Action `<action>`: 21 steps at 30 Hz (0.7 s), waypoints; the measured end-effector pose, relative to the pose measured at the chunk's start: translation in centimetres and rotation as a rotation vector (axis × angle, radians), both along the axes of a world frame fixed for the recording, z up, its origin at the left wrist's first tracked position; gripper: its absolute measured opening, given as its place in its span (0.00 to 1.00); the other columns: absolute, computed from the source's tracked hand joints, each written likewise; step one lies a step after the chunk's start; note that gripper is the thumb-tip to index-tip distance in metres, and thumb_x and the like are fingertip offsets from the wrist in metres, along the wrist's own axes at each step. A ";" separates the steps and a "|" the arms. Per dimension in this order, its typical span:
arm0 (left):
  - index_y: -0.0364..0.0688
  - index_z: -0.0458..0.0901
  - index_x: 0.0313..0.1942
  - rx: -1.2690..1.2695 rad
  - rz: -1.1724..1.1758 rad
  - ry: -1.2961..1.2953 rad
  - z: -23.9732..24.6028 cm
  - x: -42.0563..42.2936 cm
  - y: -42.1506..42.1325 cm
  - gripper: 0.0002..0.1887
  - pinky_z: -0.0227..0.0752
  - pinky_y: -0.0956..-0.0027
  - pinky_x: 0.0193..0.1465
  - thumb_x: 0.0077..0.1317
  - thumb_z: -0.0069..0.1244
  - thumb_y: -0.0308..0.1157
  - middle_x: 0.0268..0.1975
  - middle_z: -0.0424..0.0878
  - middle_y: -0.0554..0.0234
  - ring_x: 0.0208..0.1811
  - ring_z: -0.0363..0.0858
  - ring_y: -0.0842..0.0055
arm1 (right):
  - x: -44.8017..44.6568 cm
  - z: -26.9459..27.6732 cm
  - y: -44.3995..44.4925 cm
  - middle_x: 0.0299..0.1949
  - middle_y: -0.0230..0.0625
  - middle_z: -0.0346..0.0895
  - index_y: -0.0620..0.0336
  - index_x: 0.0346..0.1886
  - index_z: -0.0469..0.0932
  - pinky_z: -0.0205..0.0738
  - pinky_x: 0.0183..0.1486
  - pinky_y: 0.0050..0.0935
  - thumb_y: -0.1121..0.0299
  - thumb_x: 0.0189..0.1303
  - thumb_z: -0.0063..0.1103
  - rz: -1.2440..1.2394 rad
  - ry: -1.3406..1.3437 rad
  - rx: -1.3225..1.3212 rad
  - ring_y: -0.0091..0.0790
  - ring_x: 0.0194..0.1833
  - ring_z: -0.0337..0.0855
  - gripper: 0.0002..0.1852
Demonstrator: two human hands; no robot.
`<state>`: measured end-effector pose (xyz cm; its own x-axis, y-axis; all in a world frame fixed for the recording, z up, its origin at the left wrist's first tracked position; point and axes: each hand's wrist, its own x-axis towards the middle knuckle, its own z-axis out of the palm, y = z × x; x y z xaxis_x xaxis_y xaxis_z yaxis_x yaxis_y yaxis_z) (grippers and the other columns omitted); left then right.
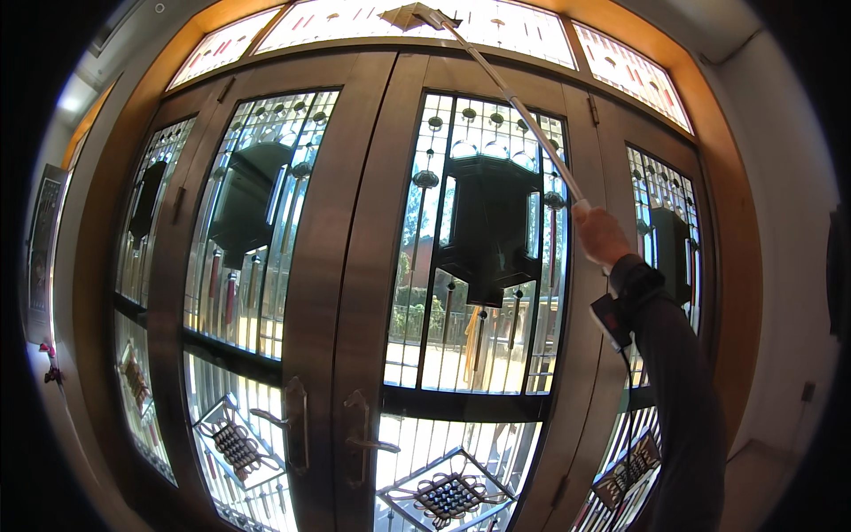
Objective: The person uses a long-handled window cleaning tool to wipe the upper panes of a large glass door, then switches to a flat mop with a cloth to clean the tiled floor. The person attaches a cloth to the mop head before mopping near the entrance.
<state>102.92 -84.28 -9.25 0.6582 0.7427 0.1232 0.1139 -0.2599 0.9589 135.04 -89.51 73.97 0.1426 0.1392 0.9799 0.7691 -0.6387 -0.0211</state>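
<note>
My right hand (602, 236) grips the lower part of a long telescopic pole (532, 126), with the arm stretched up and forward. The pole slants up and to the left, ending in a wide, pale head (433, 16) in front of the leaded-glass transom window (515, 33). Whether that head touches the glass cannot be told. A dark band (643, 282) circles my right wrist, and a small boxy device (608, 322) with a cable hangs beside the forearm. Behind the hand is a brown metal double door (362, 219). My left hand is out of view.
Lever handles (372, 445) stick out from both middle door leaves. Decorated glass panels (415, 319) fill the leaves, with dark lantern shapes and diamond knot patterns. An orange-brown frame (734, 266) surrounds the doors. White walls (784, 219) flank it, and a red flower (48, 352) shows at far left.
</note>
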 end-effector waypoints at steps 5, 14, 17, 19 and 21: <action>0.35 0.83 0.30 -0.193 -0.028 0.054 0.3 0.4 -0.2 0.10 0.72 0.66 0.28 0.58 0.52 0.34 0.25 0.82 0.58 0.23 0.78 0.75 | 2.8 1.0 -8.5 0.42 0.61 0.80 0.72 0.41 0.79 0.73 0.52 0.52 0.46 0.72 0.31 -0.183 0.120 -0.011 0.61 0.47 0.80 0.34; 0.36 0.84 0.28 -0.294 -0.052 0.079 -0.4 2.2 -0.7 0.09 0.71 0.68 0.26 0.57 0.53 0.33 0.23 0.81 0.60 0.22 0.76 0.77 | 8.6 -1.9 -15.0 0.25 0.65 0.75 0.78 0.29 0.75 0.71 0.39 0.53 0.46 0.72 0.34 -0.120 0.036 0.097 0.63 0.34 0.80 0.36; 0.36 0.84 0.27 -0.222 -0.071 0.090 -1.1 2.0 -0.8 0.09 0.72 0.66 0.29 0.56 0.54 0.33 0.23 0.82 0.58 0.24 0.77 0.75 | 9.8 -1.6 -16.0 0.37 0.66 0.78 0.75 0.37 0.78 0.73 0.49 0.53 0.46 0.71 0.36 -0.173 0.224 0.130 0.65 0.44 0.79 0.34; 0.36 0.84 0.27 -0.177 -0.087 0.092 -1.1 2.1 -1.1 0.10 0.72 0.65 0.31 0.56 0.54 0.34 0.23 0.83 0.57 0.25 0.78 0.74 | 9.8 -0.4 -15.5 0.37 0.67 0.77 0.74 0.36 0.78 0.74 0.48 0.52 0.48 0.71 0.38 -0.098 0.196 0.128 0.62 0.46 0.79 0.32; 0.36 0.84 0.27 -0.187 -0.117 0.098 -0.7 2.2 -1.3 0.10 0.72 0.65 0.30 0.56 0.54 0.34 0.23 0.82 0.58 0.24 0.78 0.74 | 9.5 0.8 -14.6 0.36 0.67 0.77 0.72 0.35 0.79 0.74 0.47 0.51 0.49 0.71 0.38 0.005 0.208 0.109 0.61 0.45 0.80 0.31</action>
<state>105.16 -85.62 -9.93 0.7432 0.6645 -0.0781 0.1887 -0.0962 0.9773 144.51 -104.12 74.74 0.3429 0.0358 0.9387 0.7444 -0.6199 -0.2483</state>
